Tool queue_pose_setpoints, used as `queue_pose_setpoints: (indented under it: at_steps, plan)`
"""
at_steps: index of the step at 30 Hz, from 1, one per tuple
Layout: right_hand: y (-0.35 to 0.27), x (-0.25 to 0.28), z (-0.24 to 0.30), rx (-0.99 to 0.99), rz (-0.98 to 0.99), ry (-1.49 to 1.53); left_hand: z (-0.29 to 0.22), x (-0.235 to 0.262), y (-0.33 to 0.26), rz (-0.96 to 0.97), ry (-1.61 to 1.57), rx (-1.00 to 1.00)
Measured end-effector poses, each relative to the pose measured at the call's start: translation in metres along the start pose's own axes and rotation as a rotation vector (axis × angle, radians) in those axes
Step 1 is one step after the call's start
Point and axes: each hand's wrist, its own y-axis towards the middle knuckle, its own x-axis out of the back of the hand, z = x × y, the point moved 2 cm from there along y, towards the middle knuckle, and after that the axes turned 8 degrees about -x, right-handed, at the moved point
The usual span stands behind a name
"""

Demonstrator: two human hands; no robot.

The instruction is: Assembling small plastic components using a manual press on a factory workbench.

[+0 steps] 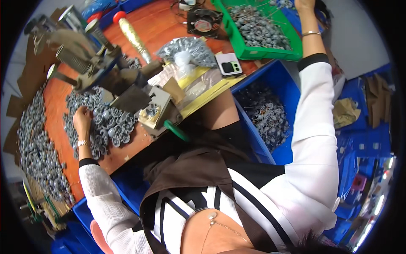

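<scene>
Left fingers (84, 111) curled over grey parts (120, 125), hold unclear | right hand (305, 4): fingers cropped, state unclear | orange tabletop (54, 116) | blue bin (280, 78)

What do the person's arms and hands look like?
The left sleeve and right sleeve are long and white, ending in black cuffs. A shiny band circles the left wrist, and a thin metal bangle the right. The left hand wears no glove. The picture's edge cuts off the right hand.

Parts heap (113, 129) beside press (111, 76) on table (53, 112), second heap (40, 139) farther left, phone (229, 64) right
</scene>
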Motion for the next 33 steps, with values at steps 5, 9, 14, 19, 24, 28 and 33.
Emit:
queue_pose_setpoints:
  at_steps: [5, 9, 14, 19, 24, 28, 33]
  plan:
    - [-0.025, 0.013, -0.063, -0.441, 0.307, -0.848, -0.007, -0.005, -0.005, -0.025, 0.068, 0.005]
    - [-0.035, -0.025, -0.013, -0.288, 0.102, -0.246, -0.019, 0.014, -0.023, -0.116, 0.063, -0.064]
    - [-0.029, -0.026, 0.011, -0.652, 0.588, 0.976, -0.014, 0.026, -0.034, -0.312, -0.271, -0.022]
    - [-0.025, -0.018, -0.025, -0.436, 0.277, -0.138, -0.022, 0.023, -0.060, -0.343, -0.837, 0.175]
    - [-0.032, -0.046, 0.038, -0.180, 0.262, 0.113, -0.040, 0.032, -0.083, -0.323, -1.111, 0.283]
    - [-0.018, -0.008, -0.004, -0.314, 0.369, -0.595, -0.055, 0.028, -0.092, -0.349, -1.254, 0.268]
    - [-0.054, -0.050, 0.039, -0.310, 0.196, 0.048, -0.075, 0.035, -0.104, -0.383, -1.383, 0.312]
